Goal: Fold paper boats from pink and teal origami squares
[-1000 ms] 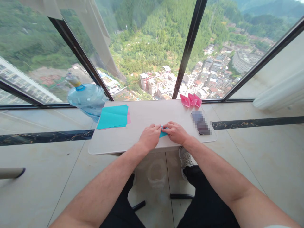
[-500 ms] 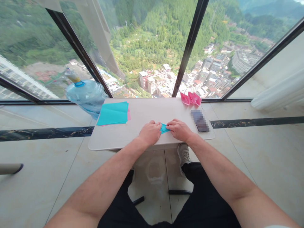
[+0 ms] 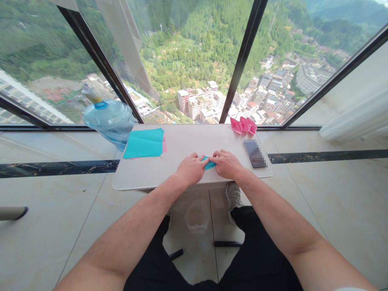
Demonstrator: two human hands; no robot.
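Note:
A small folded teal paper (image 3: 208, 163) lies near the front edge of the pale table (image 3: 151, 173). My left hand (image 3: 191, 169) and my right hand (image 3: 227, 163) press on it from either side, fingers curled and pinching its edges. Most of the paper is hidden under my fingers. A stack of teal sheets (image 3: 144, 142) with a pink sheet underneath lies at the table's back left. Folded pink paper pieces (image 3: 243, 125) stand at the back right.
A phone (image 3: 255, 153) lies right of my right hand. A large blue water jug (image 3: 109, 121) lies on its side beside the table's left corner, against the floor-to-ceiling window. My knees and a shoe (image 3: 235, 198) are below the table.
My hands have drawn slightly closer together over the teal paper, covering more of it. The view has shifted a little; nothing else on the table moved.

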